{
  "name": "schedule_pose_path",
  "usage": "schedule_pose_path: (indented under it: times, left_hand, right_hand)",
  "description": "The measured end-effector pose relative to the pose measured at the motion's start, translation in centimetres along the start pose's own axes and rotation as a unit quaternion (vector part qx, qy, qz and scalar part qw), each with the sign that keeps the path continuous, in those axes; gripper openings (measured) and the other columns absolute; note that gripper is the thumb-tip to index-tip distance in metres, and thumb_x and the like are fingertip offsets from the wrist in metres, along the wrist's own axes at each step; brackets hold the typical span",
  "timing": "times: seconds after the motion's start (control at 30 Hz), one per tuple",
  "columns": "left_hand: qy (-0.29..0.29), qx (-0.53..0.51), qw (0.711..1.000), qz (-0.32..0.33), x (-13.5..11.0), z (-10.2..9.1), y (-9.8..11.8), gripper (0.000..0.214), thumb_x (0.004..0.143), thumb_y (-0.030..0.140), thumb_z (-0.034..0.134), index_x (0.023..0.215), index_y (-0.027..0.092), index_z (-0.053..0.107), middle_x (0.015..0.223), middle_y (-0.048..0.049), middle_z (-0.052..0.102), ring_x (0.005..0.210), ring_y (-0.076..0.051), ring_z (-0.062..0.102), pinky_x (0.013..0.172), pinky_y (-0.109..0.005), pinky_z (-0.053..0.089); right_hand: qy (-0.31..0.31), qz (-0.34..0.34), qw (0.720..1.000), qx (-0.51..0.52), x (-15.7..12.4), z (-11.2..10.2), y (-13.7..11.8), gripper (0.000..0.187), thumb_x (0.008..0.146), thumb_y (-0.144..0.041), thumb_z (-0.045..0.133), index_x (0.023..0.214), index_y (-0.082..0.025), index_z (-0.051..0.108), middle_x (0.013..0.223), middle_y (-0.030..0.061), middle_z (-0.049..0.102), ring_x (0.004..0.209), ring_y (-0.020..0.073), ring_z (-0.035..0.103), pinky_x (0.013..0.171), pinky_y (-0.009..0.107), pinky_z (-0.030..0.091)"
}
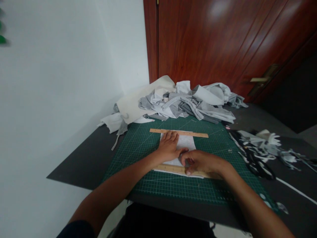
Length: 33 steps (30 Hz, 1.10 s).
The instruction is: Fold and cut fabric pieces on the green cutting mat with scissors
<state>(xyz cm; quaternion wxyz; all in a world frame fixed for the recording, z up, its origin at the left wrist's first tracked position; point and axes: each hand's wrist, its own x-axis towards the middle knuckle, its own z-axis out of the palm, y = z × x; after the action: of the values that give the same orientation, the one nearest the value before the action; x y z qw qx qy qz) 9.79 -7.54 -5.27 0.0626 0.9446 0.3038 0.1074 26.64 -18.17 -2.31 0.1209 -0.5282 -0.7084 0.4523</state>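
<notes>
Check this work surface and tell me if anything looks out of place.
Crumpled fabric scraps overlap the far edge of the green cutting mat, and a tangle of strips lies by its right edge; both look messy. Nothing looks spilled.

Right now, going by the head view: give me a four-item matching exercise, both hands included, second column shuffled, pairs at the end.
Column 1
1. Left hand
2. Right hand
3. Cutting mat
4. Cloth heap

Column 2
A. Green, with a pale grid
B. Curled, at the near ruler
C. Grey and white, in front of the door
D. Spread over the white piece, fingertips at the far ruler

Pairs: 1-D, 2-B, 3-A, 4-C
</notes>
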Motion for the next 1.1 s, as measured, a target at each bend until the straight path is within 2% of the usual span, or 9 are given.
schedule_pose_path:
  times: [0.3,0.5,0.8,0.97,1.1]
  left_hand:
    - [0.01,0.014,1.0,0.016,0.0,0.4,-0.3,0.086,0.096,0.073,0.034,0.153,0.008,0.039,0.162,-0.0169,0.036,0.152,-0.036,0.024,0.125,-0.051,0.017]
    - [-0.002,0.003,1.0,0.01,-0.1,-0.1,-0.1,0.085,0.094,0.072,0.039,0.152,0.009,0.04,0.162,-0.0172,0.036,0.152,-0.037,0.023,0.125,-0.052,0.018]
    - [-0.017,-0.003,1.0,0.0,-0.2,-0.5,0.1,0.091,0.093,0.076,0.038,0.153,0.008,0.039,0.164,-0.017,0.032,0.153,-0.037,0.02,0.126,-0.051,0.016]
    - [-0.001,0.005,1.0,0.003,-0.4,-0.1,0.1,0.087,0.094,0.072,0.04,0.152,0.007,0.04,0.162,-0.0179,0.035,0.153,-0.037,0.023,0.125,-0.051,0.019]
    - [0.043,0.04,0.998,0.027,-0.8,-0.8,0.2,0.079,0.095,0.068,0.045,0.149,0.01,0.046,0.158,-0.0192,0.041,0.15,-0.037,0.03,0.121,-0.053,0.026]
  right_hand:
    - [0.004,0.008,1.0,0.009,-0.2,0.1,-0.6,0.024,0.066,-0.021,0.082,0.082,-0.02,0.064,0.08,-0.0045,0.051,0.076,0.0154,0.049,0.065,0.025,0.033]
    - [0.001,0.013,1.0,0.008,-0.2,-0.1,-1.1,0.024,0.066,-0.021,0.081,0.082,-0.02,0.063,0.08,-0.0046,0.051,0.076,0.0154,0.049,0.066,0.025,0.033]
    - [0.007,-0.015,1.0,0.009,0.2,0.3,0.3,0.025,0.067,-0.023,0.082,0.084,-0.02,0.065,0.082,-0.0041,0.053,0.077,0.0157,0.051,0.066,0.025,0.035]
    - [0.003,-0.011,1.0,0.008,0.0,0.2,0.0,0.023,0.068,-0.024,0.083,0.083,-0.02,0.065,0.081,-0.0043,0.053,0.076,0.0155,0.051,0.065,0.025,0.035]
    - [0.012,-0.003,1.0,0.007,0.4,0.4,0.3,0.027,0.065,-0.024,0.086,0.083,-0.021,0.066,0.08,-0.0048,0.055,0.074,0.0153,0.052,0.064,0.024,0.035]
